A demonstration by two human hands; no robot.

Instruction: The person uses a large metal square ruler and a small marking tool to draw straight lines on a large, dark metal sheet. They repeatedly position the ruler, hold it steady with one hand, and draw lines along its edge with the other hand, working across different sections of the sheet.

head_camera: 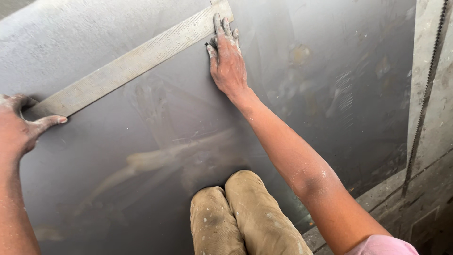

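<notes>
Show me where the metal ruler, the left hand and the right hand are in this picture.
metal ruler (132, 63): head view, middle of its flat blade on the grey sheet.
left hand (19, 130): head view, back of the hand at the ruler's near end.
right hand (227, 61): head view, back of the hand at the ruler's far end.

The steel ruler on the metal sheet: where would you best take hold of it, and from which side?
Judging by its pose, take the steel ruler by its bare middle, pinching the long edges from above. It lies flat on the grey metal sheet, and the left hand and right hand already occupy its ends.
</notes>
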